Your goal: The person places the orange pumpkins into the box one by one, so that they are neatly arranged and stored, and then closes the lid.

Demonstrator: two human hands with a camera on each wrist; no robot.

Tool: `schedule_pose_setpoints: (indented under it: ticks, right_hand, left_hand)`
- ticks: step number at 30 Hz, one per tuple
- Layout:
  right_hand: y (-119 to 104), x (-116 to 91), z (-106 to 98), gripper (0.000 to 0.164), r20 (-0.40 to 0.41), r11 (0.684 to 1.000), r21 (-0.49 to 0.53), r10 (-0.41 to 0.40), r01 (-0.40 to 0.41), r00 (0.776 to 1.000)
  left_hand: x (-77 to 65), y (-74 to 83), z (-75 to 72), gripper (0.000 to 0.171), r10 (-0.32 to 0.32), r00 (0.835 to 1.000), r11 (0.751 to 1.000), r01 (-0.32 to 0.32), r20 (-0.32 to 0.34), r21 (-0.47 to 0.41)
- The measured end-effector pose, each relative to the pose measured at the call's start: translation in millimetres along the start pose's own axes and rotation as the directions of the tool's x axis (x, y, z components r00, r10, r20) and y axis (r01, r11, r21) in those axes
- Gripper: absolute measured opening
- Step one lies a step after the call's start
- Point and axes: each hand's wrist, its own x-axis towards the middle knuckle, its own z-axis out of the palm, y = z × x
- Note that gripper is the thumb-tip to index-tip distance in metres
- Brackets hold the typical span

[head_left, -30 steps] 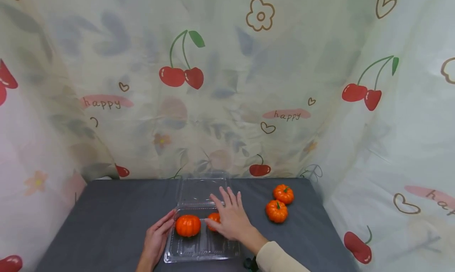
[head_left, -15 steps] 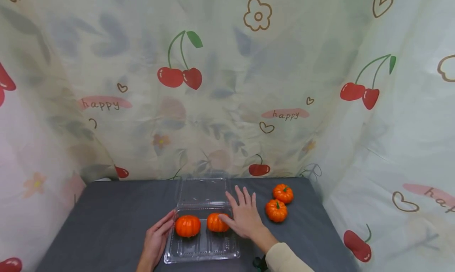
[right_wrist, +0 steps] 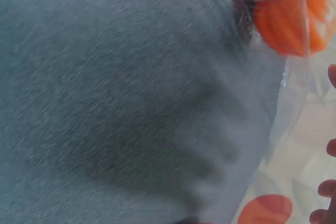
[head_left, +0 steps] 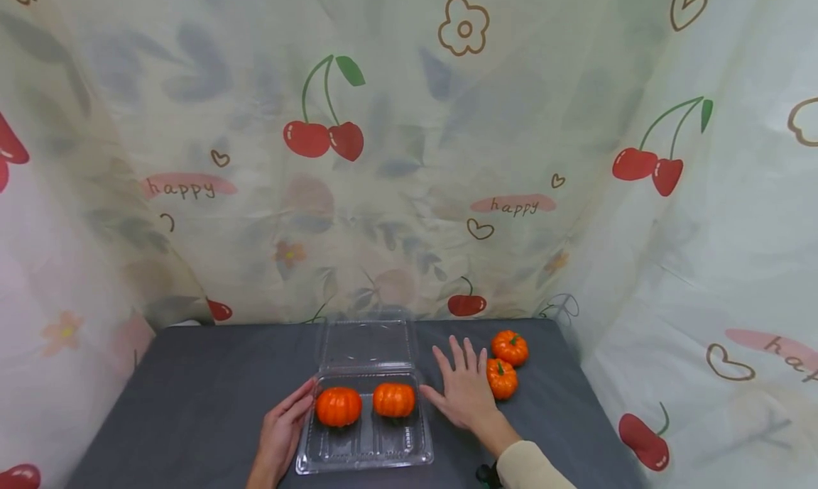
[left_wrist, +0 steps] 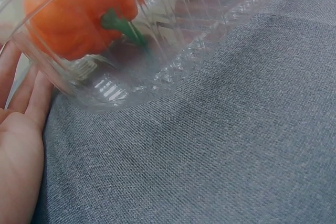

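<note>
A clear plastic clamshell box (head_left: 364, 455) stands near the front of the table, its lid (head_left: 366, 343) folded back. Two small orange pumpkins sit inside it side by side, the left pumpkin (head_left: 339, 407) and the right pumpkin (head_left: 393, 400). My left hand (head_left: 281, 429) rests its fairly straight fingers against the box's left side; the left wrist view shows the fingers (left_wrist: 37, 95) along the clear wall. My right hand (head_left: 468, 397) hovers over the table right of the box, fingers spread, holding nothing. Its fingertips partly cover the nearer loose pumpkin (head_left: 503, 380).
A farther loose pumpkin (head_left: 510, 348) lies right behind the nearer one, at the back right of the table. Grey cloth (head_left: 211, 404) covers the table. Printed curtains (head_left: 396, 212) hang behind it and at both sides.
My right hand has moved right, off the right pumpkin in the box and toward the loose pumpkins, uncovering the one in the box. The left hand and box have stayed in place.
</note>
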Motion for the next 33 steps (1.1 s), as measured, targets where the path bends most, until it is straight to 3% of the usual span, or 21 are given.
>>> schedule_pose_setpoints:
  ticks: [13, 20, 25, 33]
  right_hand:
    - [31, -15, 6, 0.088, -0.037, 0.998, 0.005, 0.069, -0.069, 0.997]
    - [50, -22, 11, 0.086, -0.13, 0.996, 0.054, 0.071, -0.065, 0.989]
    - [62, -23, 14, 0.089, -0.116, 0.995, 0.055, 0.089, -0.083, 0.989]
    - [77, -24, 15, 0.094, -0.107, 0.992, 0.027, 0.124, -0.122, 0.987]
  left_hand:
    - [0.4, -0.9, -0.6, 0.06, -0.004, 1.0, 1.0, 0.004, -0.007, -0.007]
    - [-0.1, 0.4, -0.3, 0.056, 0.004, 1.0, 1.0, -0.004, -0.005, -0.003]
    - [-1.9, 1.0, -0.4, 0.057, 0.032, 0.999, 0.999, -0.032, 0.005, 0.019]
    - [-1.5, 0.9, 0.0, 0.057, -0.006, 1.0, 1.0, 0.006, -0.004, -0.005]
